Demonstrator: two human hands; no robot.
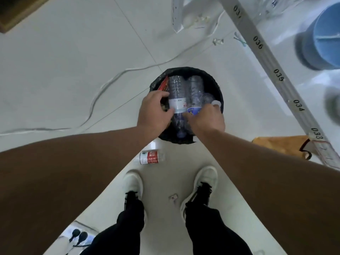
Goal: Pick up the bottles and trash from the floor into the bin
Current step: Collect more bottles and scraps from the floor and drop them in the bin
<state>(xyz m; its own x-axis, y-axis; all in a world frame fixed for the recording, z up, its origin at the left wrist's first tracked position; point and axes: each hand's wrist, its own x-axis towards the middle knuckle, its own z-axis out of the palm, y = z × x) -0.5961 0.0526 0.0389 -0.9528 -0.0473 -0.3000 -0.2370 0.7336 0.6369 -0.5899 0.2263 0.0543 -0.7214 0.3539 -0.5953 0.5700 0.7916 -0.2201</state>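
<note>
Blue bucket (320,34), white cable (103,87), power strip (77,234)

Several bottles (177,92) stand in the bin (219,92); another bottle (150,157) lies on the floor just before it, a bucket (320,35) far right, seemingly behind.

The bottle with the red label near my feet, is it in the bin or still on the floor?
On the floor: the red-label bottle lies outside the bin.

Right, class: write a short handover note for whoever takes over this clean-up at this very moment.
Left hand: gripping the white-labelled clear plastic bottle over the black-lined round bin.
Right hand: on the blue-labelled clear bottle in the bin.
Done: several bottles binned.
Left: red-labelled small bottle on the floor near the feet, small scrap between the shoes, bits farther off.
</note>
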